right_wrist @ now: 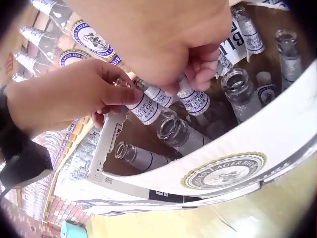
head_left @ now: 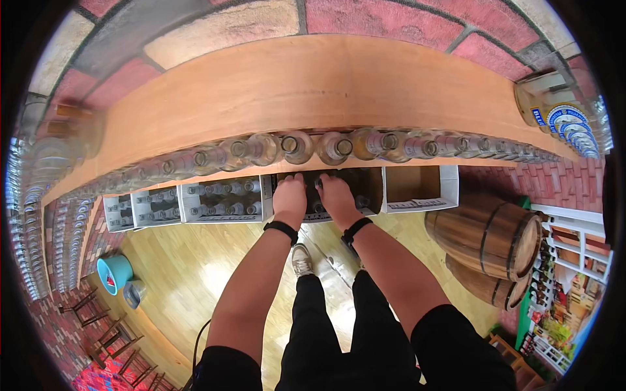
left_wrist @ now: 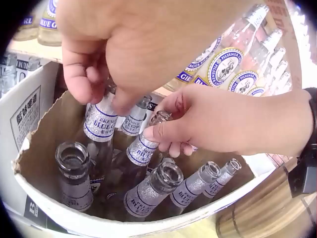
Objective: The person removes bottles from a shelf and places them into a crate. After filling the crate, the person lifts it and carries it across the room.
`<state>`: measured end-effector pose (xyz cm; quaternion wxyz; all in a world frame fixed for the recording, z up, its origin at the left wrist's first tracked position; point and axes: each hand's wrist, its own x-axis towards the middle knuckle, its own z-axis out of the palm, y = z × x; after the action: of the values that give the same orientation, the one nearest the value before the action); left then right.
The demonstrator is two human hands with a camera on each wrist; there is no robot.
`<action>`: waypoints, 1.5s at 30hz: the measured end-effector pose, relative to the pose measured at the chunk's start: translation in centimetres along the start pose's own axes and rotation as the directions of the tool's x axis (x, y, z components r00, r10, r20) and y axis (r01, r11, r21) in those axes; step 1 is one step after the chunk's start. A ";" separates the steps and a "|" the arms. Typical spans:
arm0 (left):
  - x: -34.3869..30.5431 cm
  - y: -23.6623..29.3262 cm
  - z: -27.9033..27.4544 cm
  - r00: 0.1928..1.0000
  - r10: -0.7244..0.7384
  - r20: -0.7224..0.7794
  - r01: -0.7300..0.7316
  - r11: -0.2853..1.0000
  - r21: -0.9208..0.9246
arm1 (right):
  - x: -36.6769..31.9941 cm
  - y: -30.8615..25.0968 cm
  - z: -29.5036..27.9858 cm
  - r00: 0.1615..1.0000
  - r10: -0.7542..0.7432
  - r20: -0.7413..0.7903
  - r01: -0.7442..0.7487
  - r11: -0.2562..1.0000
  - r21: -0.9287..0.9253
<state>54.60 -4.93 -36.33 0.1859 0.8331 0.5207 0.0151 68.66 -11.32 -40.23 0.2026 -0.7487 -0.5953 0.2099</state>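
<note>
My left hand [head_left: 289, 197] reaches down into an open cardboard box [left_wrist: 69, 220] of glass bottles and grips a bottle [left_wrist: 100, 121] by its silver-labelled neck. Beside it, my right hand [head_left: 337, 195] pinches the neck of another glass bottle [right_wrist: 193, 100] in the same box. Both bottles stand among others, their lower parts hidden inside the box. Nearer the box's front wall are more uncapped bottles, including one bottle [left_wrist: 153, 188] with its mouth facing up. The front wall [right_wrist: 223, 171] carries a round beer emblem.
Above the boxes runs a wooden shelf [head_left: 313, 78] lined with clear bottles [head_left: 298, 148]. To the left are boxes of bottles [head_left: 222, 199]; to the right is another white box [head_left: 422, 206]. Wooden barrels [head_left: 482, 234] stand at right, and a blue bucket [head_left: 114, 274] sits at left.
</note>
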 end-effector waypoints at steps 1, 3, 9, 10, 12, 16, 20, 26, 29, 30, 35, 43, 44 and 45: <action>0.2 0.0 0.5 1.000 -0.002 -0.015 0.002 1.000 -0.017 | 0.2 0.3 0.2 1.000 0.016 0.011 -0.016 1.000 -0.001; 1.0 -0.1 1.4 0.997 -0.058 0.049 0.057 0.998 0.028 | 0.7 0.6 0.6 0.999 0.018 0.046 -0.018 1.000 -0.004; 1.7 -1.1 2.5 0.982 -0.139 0.131 0.130 0.989 0.074 | 1.4 1.3 1.2 0.996 -0.052 0.078 0.048 0.998 0.041; 1.6 -1.3 2.7 0.982 -0.140 0.127 0.131 0.988 0.079 | 1.3 1.5 1.4 0.995 -0.066 0.077 0.062 0.997 0.054; 1.6 -1.7 3.4 0.982 -0.139 0.125 0.129 0.988 0.085 | 1.0 1.7 1.5 0.995 -0.048 0.093 0.042 0.997 0.066; 1.9 -1.8 3.7 0.975 -0.145 0.170 0.131 0.987 0.091 | 0.2 2.4 1.2 0.994 0.059 0.088 -0.062 0.997 0.040; 1.2 -1.5 2.6 0.965 -0.154 0.214 0.134 0.985 0.106 | -3.0 1.6 -1.8 0.999 0.030 -0.026 -0.025 0.983 0.182; -7.3 2.4 -6.6 0.997 -0.076 0.020 0.076 0.997 -0.014 | -12.5 -3.5 -13.3 0.997 0.053 -0.063 -0.019 0.893 0.450; -15.5 2.1 -9.0 0.997 0.059 0.054 -0.057 0.998 -0.041 | -18.3 -3.0 -16.4 0.999 -0.028 -0.041 0.041 0.929 0.367; -18.2 2.9 -10.5 0.997 0.033 0.075 -0.029 0.998 -0.062 | -20.0 -3.3 -18.3 0.999 -0.023 0.026 0.013 0.943 0.332; -28.8 3.3 -11.2 0.985 -0.102 0.143 0.139 0.948 -0.286 | -26.4 -3.3 -26.4 0.999 -0.024 0.024 0.019 0.979 0.205; -29.7 12.7 -18.4 0.995 -0.105 -0.003 0.095 0.917 -0.387 | -30.4 -2.9 -38.7 0.965 0.062 -0.254 0.029 0.940 0.340; -28.9 14.1 -19.2 0.996 -0.077 -0.035 0.055 0.905 -0.422 | -30.6 -2.7 -40.1 0.945 0.086 -0.316 0.042 0.925 0.377; -28.0 15.6 -20.1 0.996 -0.074 -0.052 0.046 0.905 -0.423 | -30.9 -2.7 -41.6 0.942 0.073 -0.328 0.058 0.926 0.372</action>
<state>50.84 -29.55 -7.80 0.3442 0.7559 0.5365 0.1493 83.33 -43.13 -1.95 0.4402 -0.7230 -0.4974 0.1903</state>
